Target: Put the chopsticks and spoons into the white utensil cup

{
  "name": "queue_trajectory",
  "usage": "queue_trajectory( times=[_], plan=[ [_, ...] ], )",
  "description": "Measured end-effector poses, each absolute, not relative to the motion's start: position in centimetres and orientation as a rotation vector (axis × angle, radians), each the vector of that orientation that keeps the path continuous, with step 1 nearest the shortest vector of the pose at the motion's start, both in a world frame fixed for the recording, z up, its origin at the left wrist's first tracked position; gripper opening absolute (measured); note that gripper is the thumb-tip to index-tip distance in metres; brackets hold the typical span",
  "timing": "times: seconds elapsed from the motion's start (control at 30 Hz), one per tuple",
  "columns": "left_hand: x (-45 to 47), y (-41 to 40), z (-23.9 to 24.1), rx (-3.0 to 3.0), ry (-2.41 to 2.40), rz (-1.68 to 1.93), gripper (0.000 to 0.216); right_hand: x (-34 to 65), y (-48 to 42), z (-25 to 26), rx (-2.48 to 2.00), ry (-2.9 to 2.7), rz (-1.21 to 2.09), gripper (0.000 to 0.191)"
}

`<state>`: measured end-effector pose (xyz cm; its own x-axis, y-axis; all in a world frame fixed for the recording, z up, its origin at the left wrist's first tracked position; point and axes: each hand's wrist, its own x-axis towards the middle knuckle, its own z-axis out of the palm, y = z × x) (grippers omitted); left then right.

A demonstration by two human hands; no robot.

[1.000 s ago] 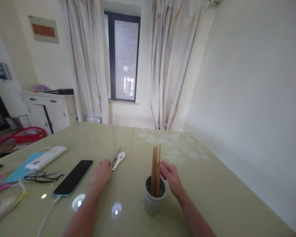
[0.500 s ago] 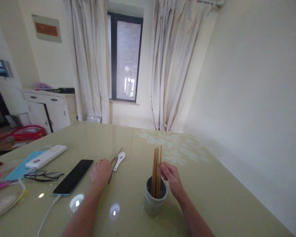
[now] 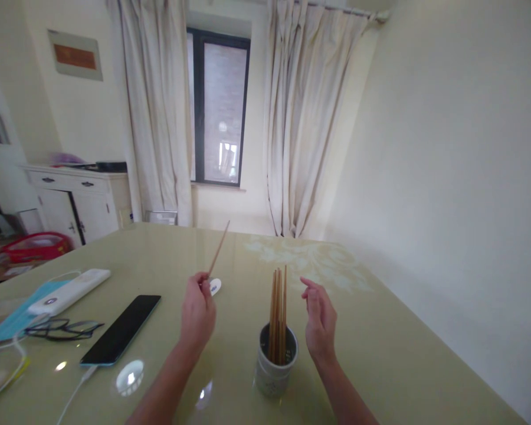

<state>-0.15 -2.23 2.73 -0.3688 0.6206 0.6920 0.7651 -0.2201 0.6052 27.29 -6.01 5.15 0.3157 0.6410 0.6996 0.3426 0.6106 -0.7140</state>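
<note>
a: what carried everything?
b: a glossy pale-green worktop, its far edge toward the curtained window. the loose items lay along the left edge. there was a black phone face up, with a white cable running from it toward the near edge. a white bar-shaped device lay farther back, and dark-rimmed glasses just left of the phone. all lay flat and well apart from the hands, probably to leave the middle free.
a: and in the middle?
b: a pale ceramic cup stood upright near the near edge, between the two forearms. a bundle of wooden chopsticks stood in it, ends up and pressed together. the cup's wall likely held them upright.
a: the hands?
b: the left hand was raised just left of the cup, fingers pinched shut on a single chopstick at its lower end. the long part slanted up toward the far edge, which seemed to hold it clear of the bundle. the right hand hovered just right of the cup, open with fingers loosely curled, holding and touching nothing.
a: anything smaller?
b: a white spoon showed just past the left fingertips. i couldn't tell whether it lay on the worktop or was held too.
</note>
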Motion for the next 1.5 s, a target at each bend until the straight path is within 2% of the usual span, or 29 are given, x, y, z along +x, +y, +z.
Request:
queue_trajectory(
  times=[0.07, 0.13, 0.3, 0.43, 0.63, 0.8, 1.0, 1.5],
  plan=[
    [2.7, -3.8, 3.1, -1.879, -1.339, -1.768, 0.019, 27.3, -7.0, 5.6, -0.844, -1.363, 0.151, 0.039],
    [4.7, -5.5, 3.4, -1.981, -0.911, -1.715, 0.020, 27.1, -7.9, 5.7, -0.724, -1.462, 0.115, 0.041],
    [5.4, -8.2, 4.1, -2.263, -0.446, -1.404, 0.030, 25.6, -9.7, 5.9, -0.659, -1.451, 0.234, 0.031],
    [4.8, -8.1, 3.6, -2.318, -0.609, -1.480, 0.034, 25.2, -9.7, 7.0, -0.657, -1.144, 0.479, 0.034],
    [5.0, -7.0, 2.5, -2.496, -1.091, -1.792, 0.026, 26.9, -8.0, 8.0, -0.702, -1.013, 0.601, 0.039],
    [5.6, -7.2, 2.0, -2.799, -1.005, -1.848, 0.028, 26.7, -7.2, 7.2, -0.879, -1.187, 0.734, 0.045],
    [6.0, -7.1, 1.4, -2.850, -0.985, -1.865, 0.028, 26.6, -6.9, 6.5, -1.022, -1.392, 0.575, 0.050],
    [6.0, -7.5, 1.7, -2.839, -0.972, -1.846, 0.034, 27.1, -6.1, 6.1, -0.977, -1.662, 0.709, 0.050]
  ],
)
